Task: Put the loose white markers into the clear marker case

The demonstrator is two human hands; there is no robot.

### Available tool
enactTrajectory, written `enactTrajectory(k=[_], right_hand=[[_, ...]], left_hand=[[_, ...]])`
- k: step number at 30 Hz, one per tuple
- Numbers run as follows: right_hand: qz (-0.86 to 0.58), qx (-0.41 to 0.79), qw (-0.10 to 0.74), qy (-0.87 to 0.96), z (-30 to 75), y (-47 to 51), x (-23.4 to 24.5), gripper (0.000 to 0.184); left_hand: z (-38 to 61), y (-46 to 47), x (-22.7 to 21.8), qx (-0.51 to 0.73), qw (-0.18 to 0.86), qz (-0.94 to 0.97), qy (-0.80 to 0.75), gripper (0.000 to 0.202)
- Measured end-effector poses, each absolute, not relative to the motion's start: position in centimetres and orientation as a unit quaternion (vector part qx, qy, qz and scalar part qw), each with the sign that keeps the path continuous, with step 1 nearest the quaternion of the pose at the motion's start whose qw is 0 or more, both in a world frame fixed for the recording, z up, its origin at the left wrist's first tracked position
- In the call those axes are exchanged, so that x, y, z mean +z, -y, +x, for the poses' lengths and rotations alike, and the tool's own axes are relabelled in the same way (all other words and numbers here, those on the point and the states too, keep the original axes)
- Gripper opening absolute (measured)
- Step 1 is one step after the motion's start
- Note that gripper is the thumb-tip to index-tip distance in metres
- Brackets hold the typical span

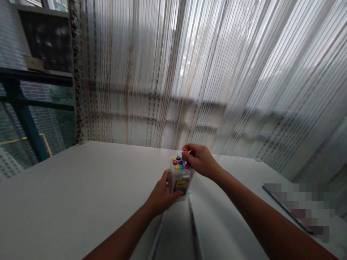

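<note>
A clear plastic box (176, 178) with a yellow and dark label stands upright on the white table. Several markers (180, 163) fill it, their round ends in yellow, pink, purple, blue and black facing up. My left hand (160, 195) is wrapped around the box's left side, thumb across the front near the label. Above the box's far right corner, my right hand (199, 159) pinches a marker with an orange end (185, 148). Its lower part is hidden by my fingers, so I cannot tell how deep it sits in the box.
On the white table (108, 195), a long white stick-like thing with a green tip (193, 220) lies before the box. Another long white one (158, 234) lies left of it. At right rests a flat dark-edged object, partly blurred out (295, 209). Behind hangs a sheer striped curtain (151, 72).
</note>
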State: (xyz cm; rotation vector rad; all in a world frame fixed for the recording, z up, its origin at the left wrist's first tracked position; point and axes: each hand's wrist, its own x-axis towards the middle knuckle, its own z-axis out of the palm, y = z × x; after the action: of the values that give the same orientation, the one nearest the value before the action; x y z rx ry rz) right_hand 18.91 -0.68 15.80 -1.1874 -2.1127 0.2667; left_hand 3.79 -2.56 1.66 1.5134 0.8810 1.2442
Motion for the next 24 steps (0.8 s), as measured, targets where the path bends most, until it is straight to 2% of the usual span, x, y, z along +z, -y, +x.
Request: enactTrajectory(k=[9, 12, 14, 19, 21, 24], right_hand=[[-0.48, 0.019, 0.226, 0.847, 18.2, 1.5, 16.7, 0.015], [-0.452, 0.009, 0.225, 0.863, 18.3, 1.6, 16.9, 0.021], [-0.43, 0.017, 0.279, 0.859, 19.0, 1.7, 16.7, 0.023], [-0.422, 0.128, 0.503, 0.743, 22.0, 1.9, 14.3, 0.016], [-0.435, 0.188, 0.549, 0.689, 22.9, 2.0, 12.4, 0.017], [-0.457, 0.251, 0.562, 0.642, 23.2, 2.1, 9.1, 0.022]], left_hand=[[3.7, 2.4, 1.5, 0.513, 0.473, 0.624, -0.352, 0.056], [3.6, 2.4, 1.6, 0.511, 0.472, 0.625, -0.355, 0.058], [3.6, 2.4, 1.6, 0.509, 0.472, 0.624, -0.358, 0.059], [3.6, 2.4, 1.7, 0.496, 0.473, 0.628, -0.37, 0.062], [3.6, 2.4, 1.6, 0.496, 0.471, 0.627, -0.372, 0.063], [3.5, 2.3, 1.5, 0.497, 0.465, 0.627, -0.379, 0.061]])
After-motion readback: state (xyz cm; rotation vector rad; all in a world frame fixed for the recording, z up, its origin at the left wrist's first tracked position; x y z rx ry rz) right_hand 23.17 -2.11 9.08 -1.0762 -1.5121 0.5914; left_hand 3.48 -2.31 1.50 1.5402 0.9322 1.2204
